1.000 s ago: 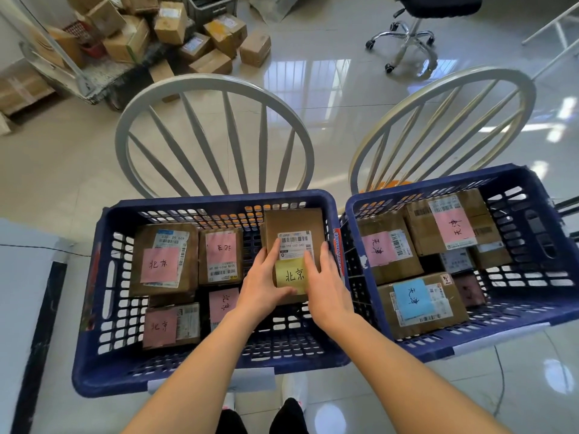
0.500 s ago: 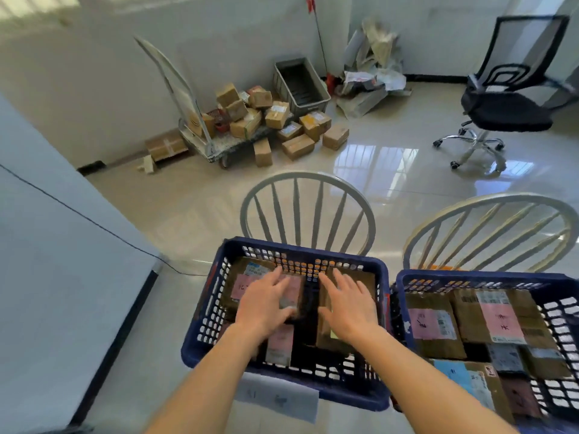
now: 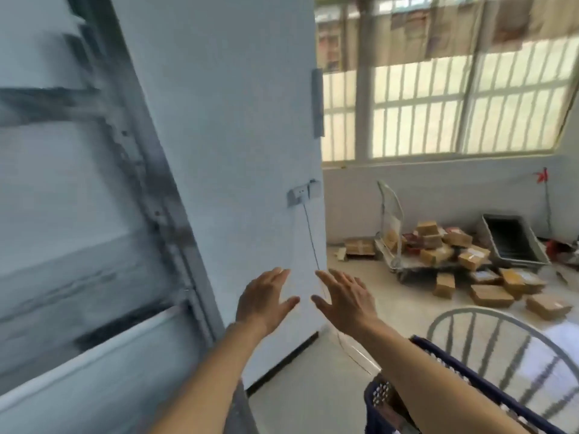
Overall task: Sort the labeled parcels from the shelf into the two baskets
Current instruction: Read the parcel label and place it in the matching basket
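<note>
My left hand (image 3: 263,300) and my right hand (image 3: 343,297) are raised side by side in front of a pale wall, fingers straight and spread, holding nothing. Only a corner of one dark blue basket (image 3: 463,375) shows at the bottom right, under my right forearm; its parcels are mostly hidden. A blurred grey shelf frame (image 3: 163,214) fills the left side; no parcels on it can be made out.
A white spindle-back chair (image 3: 501,333) stands behind the basket. Further back, a trolley (image 3: 394,245) and a pile of cardboard boxes (image 3: 454,249) lie on the floor beside a grey tub (image 3: 513,242). A wall socket with a cable (image 3: 300,195) is ahead.
My view has swung up and left, away from the baskets toward the shelf. Both hands have let go of the yellow-labelled parcel in the left basket and lifted away, holding nothing.
</note>
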